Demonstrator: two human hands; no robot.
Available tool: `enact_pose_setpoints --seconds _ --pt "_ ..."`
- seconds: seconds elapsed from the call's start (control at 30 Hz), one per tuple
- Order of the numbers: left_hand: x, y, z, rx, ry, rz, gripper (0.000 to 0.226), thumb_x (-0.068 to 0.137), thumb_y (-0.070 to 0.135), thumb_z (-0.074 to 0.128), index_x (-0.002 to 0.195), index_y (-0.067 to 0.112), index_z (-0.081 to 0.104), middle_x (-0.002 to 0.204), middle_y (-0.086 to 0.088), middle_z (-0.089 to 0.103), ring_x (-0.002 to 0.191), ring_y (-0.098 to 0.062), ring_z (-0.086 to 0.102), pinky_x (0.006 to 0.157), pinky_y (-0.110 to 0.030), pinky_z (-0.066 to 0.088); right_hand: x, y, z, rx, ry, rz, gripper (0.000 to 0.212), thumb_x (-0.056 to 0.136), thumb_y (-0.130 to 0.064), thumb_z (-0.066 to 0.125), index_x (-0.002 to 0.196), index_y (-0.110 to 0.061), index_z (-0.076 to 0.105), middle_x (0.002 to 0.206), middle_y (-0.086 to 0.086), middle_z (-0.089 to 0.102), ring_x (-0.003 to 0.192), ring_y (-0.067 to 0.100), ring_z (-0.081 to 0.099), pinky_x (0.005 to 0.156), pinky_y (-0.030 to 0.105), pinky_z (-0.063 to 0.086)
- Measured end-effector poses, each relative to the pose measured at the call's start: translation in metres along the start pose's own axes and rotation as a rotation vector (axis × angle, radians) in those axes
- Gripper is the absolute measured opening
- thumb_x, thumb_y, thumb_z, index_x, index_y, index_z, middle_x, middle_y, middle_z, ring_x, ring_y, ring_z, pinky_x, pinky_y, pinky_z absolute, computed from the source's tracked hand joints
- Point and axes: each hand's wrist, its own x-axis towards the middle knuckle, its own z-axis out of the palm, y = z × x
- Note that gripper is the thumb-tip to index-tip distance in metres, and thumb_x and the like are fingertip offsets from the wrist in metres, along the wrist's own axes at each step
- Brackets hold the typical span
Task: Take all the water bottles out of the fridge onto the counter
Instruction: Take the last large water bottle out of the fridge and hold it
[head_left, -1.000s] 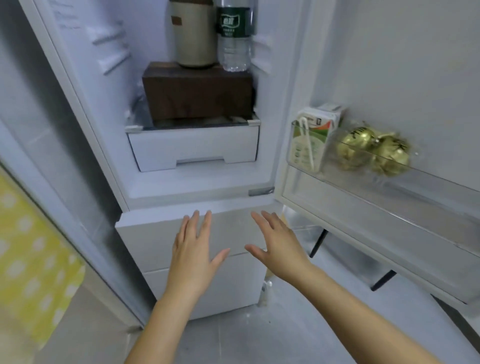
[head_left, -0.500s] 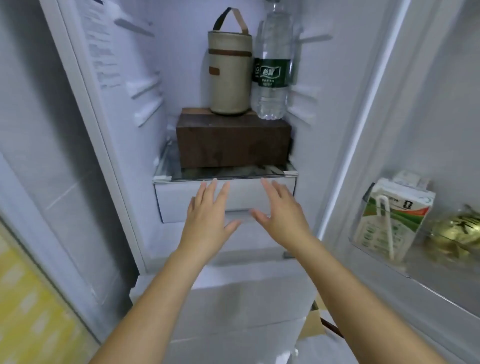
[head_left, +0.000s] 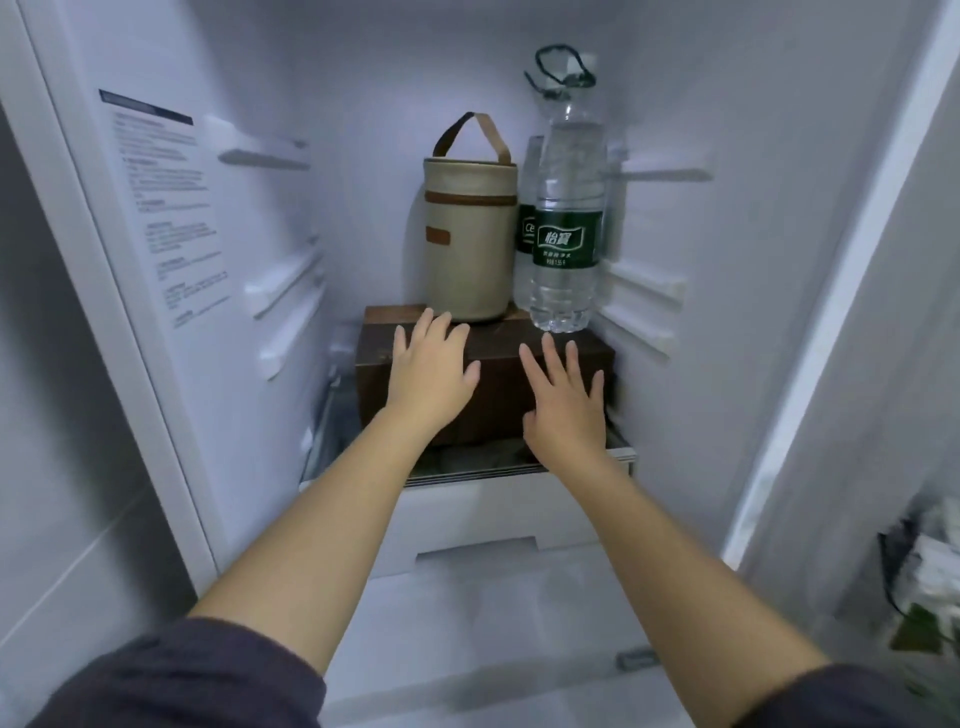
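On box (head_left: 498, 374): clear bottle (head_left: 569, 156), grn label (head_left: 565, 244)

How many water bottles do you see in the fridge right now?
2. One green-labelled bottle stands on the brown box, right of the beige bag. A second bottle stands behind it, mostly hidden. More may be hidden behind these.

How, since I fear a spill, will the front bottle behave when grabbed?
The bottle is large and seems filled, so it is probably heavy for one hand. Tall and narrow, standing near the front edge of the box, it may tip if nudged. Its thin ribbed wall likely dents under a hard squeeze.
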Motion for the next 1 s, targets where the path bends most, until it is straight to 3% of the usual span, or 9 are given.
enact_pose_setpoints --seconds 0.13,0.3,0.4,0.47,0.6,0.7,0.87,1.0 --pt "0.031 -0.019 0.006 0.033 0.022 -0.015 0.049 0.098 0.042 0.043 0.139 0.016 0.048 0.152 -0.008 0.038 0.145 -0.025 0.022 0.118 -0.052 0.016 0.004 0.005 0.014 -0.015 0.042 -0.006 0.089 0.093 -0.009 0.055 0.156 -0.034 -0.001 0.165 -0.004 -0.007 0.151 0.024 -0.011 0.122 0.054 0.004" --pt "0.044 -0.030 0.018 0.127 -0.076 -0.029 0.062 0.099 0.056 0.020 0.142 0.020 0.045 0.154 -0.008 0.034 0.146 -0.027 0.018 0.116 -0.057 0.015 0.006 0.003 0.014 -0.022 0.104 0.003 0.079 0.094 -0.008 0.052 0.156 -0.036 0.012 0.165 -0.006 0.007 0.152 0.021 -0.001 0.122 0.049 0.009" --pt "0.046 -0.032 0.021 0.135 -0.096 -0.008 0.065 0.098 0.059 0.015 0.141 0.021 0.046 0.154 -0.007 0.034 0.146 -0.027 0.018 0.115 -0.057 0.017 0.016 -0.001 -0.003 -0.002 0.159 0.028 0.057 0.097 -0.016 0.047 0.150 -0.031 0.035 0.158 -0.006 0.032 0.147 0.019 0.023 0.121 0.045 0.016" --pt "0.046 -0.034 0.020 0.135 -0.115 0.007 0.068 0.097 0.061 0.014 0.140 0.020 0.047 0.154 -0.007 0.035 0.146 -0.027 0.018 0.115 -0.058 0.019 0.030 -0.004 -0.015 0.110 0.286 0.073 0.050 0.095 -0.021 0.049 0.145 -0.024 0.044 0.148 -0.002 0.047 0.136 0.020 0.040 0.115 0.041 0.029" --pt "0.047 -0.035 0.019 0.117 -0.134 0.011 0.068 0.096 0.062 0.014 0.144 0.022 0.041 0.155 -0.008 0.033 0.147 -0.028 0.016 0.114 -0.059 0.018 0.081 -0.009 -0.041 0.456 0.448 0.205 0.077 0.088 -0.025 0.069 0.151 -0.016 0.026 0.154 0.007 0.033 0.138 0.025 0.036 0.109 0.039 0.037" --pt "0.047 -0.036 0.019 0.087 -0.149 0.013 0.067 0.096 0.064 0.015 0.149 0.025 0.030 0.157 -0.008 0.028 0.148 -0.029 0.013 0.114 -0.060 0.017 0.124 -0.011 -0.060 0.511 0.502 0.265 0.092 0.082 -0.028 0.074 0.154 -0.016 0.017 0.152 0.010 0.032 0.134 0.030 0.040 0.106 0.045 0.043" --pt "0.050 -0.036 0.021 0.090 -0.157 0.019 0.067 0.095 0.064 0.015 0.151 0.027 0.023 0.158 -0.007 0.026 0.148 -0.030 0.012 0.114 -0.060 0.017 0.172 -0.013 -0.081 0.567 0.418 0.452 0.111 0.080 -0.036 0.078 0.156 -0.020 -0.002 0.158 0.013 0.022 0.141 0.034 0.031 0.107 0.048 0.038" --pt "0.051 -0.037 0.022 0.103 -0.159 0.024 0.067 0.096 0.064 0.014 0.151 0.029 0.021 0.158 -0.006 0.026 0.147 -0.030 0.013 0.115 -0.060 0.017 0.183 -0.008 -0.079 0.593 0.405 0.542 0.111 0.072 -0.037 0.082 0.152 -0.022 0.007 0.145 0.015 0.039 0.126 0.036 0.047 0.095 0.049 0.048"
